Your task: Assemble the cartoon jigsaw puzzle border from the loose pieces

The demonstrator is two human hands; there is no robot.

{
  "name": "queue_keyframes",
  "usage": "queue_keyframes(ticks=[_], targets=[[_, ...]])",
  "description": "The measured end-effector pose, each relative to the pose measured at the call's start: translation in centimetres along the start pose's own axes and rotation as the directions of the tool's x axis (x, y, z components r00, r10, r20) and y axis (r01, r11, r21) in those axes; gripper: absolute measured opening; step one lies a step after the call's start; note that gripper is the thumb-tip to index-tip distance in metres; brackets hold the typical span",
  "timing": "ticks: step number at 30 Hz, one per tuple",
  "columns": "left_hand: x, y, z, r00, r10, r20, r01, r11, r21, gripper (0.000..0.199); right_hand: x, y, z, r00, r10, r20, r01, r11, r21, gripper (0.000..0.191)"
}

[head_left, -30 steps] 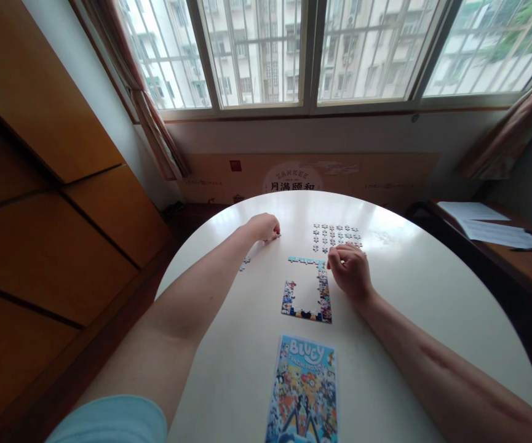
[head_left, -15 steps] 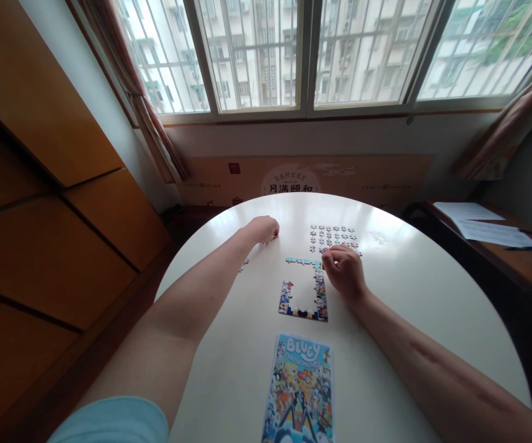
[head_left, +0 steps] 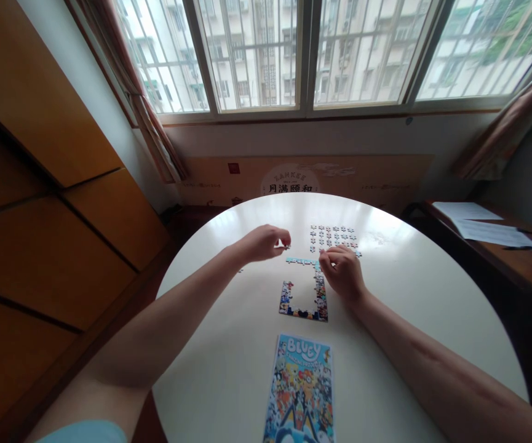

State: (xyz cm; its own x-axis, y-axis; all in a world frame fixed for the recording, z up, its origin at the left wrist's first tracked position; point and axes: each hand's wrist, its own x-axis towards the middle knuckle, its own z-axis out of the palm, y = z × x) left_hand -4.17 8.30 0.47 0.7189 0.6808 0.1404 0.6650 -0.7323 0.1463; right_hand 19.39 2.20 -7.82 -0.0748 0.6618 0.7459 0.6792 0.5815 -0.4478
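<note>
My left hand (head_left: 269, 242) pinches a small puzzle piece (head_left: 286, 247) above the table, just beyond the upper left corner of the partly joined puzzle border (head_left: 303, 314). The border has a gap on its upper left side and an open middle. My right hand (head_left: 342, 268) is curled at the border's upper right corner; whatever its fingers hold is too small to make out. Behind it, loose pieces (head_left: 328, 235) lie in rows, some hidden by the hand. A colourful Bluey picture sheet (head_left: 299, 387) lies nearer to me.
The round white table (head_left: 385, 363) carries everything. A small loose piece (head_left: 241, 271) lies left of the border, beside my left forearm. On the right, a brown side table (head_left: 519, 261) holds papers (head_left: 496, 234) and pens. An orange cabinet (head_left: 63, 246) stands on the left.
My left hand has moved right and nearer to the border with a piece between its fingers. My right hand has barely shifted at the border's corner.
</note>
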Motion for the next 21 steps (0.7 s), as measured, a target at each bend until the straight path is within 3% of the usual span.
queue_keyframes(ticks=[2, 5, 10, 14, 17, 21], targets=[[-1.8, 1.7, 0.4, 0.993, 0.112, -0.024, -0.113, 0.989, -0.099, 0.016, -0.1, 0.0, 0.1, 1.0, -0.012, 0.013, 0.012, 1.0, -0.011, 0.048], [-3.7, 2.9, 1.6, 0.985, 0.16, -0.061, -0.169, 0.97, -0.178, 0.013, -0.1, -0.1, 0.1, 0.999, -0.018, 0.033, 0.019, 0.999, -0.026, 0.05], [-4.6, 2.3, 3.4, 0.989, 0.126, -0.075, -0.14, 0.962, -0.236, 0.012, -0.1, -0.4, -0.1, 0.996, -0.025, 0.087, 0.028, 0.999, -0.041, 0.047], [-4.8, 2.2, 4.0, 0.993, 0.096, -0.071, -0.113, 0.95, -0.293, 0.012, 0.2, -1.3, 0.0, 0.986, -0.044, 0.164, 0.05, 0.998, -0.034, 0.031], [-4.8, 2.2, 4.2, 0.993, 0.068, -0.093, -0.097, 0.929, -0.358, 0.015, 0.5, -2.1, 0.2, 0.964, -0.081, 0.251, 0.083, 0.997, 0.005, 0.018], [-4.7, 2.1, 4.2, 0.993, 0.075, -0.088, -0.106, 0.895, -0.433, 0.015, 0.3, -2.8, 0.2, 0.927, -0.136, 0.349, 0.126, 0.991, 0.052, 0.016]])
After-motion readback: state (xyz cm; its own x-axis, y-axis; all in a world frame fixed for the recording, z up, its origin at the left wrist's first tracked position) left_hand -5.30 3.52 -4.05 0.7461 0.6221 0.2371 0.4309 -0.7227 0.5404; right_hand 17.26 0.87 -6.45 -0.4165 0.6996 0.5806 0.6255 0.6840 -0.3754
